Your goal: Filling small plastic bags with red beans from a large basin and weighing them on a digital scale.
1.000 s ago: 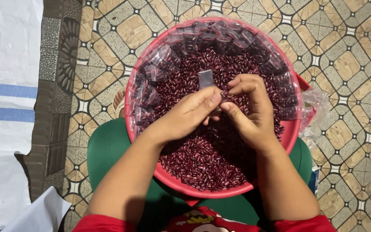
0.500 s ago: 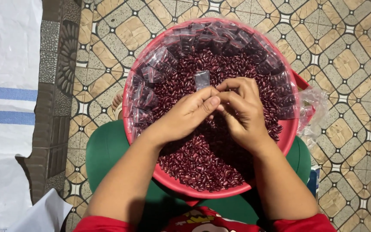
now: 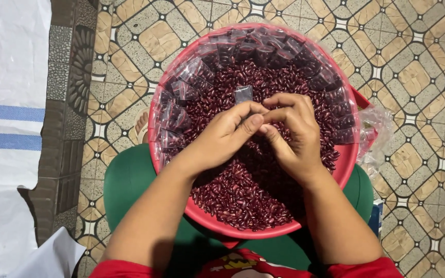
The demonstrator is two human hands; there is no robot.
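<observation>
I had the small clear bag (image 3: pixel 243 93) pinched between my left hand (image 3: pixel 226 135) and right hand (image 3: pixel 294 135) over the red basin (image 3: pixel 346 167). It looked light, limp and slippery, best held by its upper edges.

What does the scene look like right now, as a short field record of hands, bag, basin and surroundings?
left hand: pinching the small clear bag with the right hand
right hand: fingertips meeting the left at the bag's lower end
small clear bag: upright above the fingers
red basin: full of red kidney beans
filled bags: lining the basin's far rim
floor: patterned tiles
</observation>
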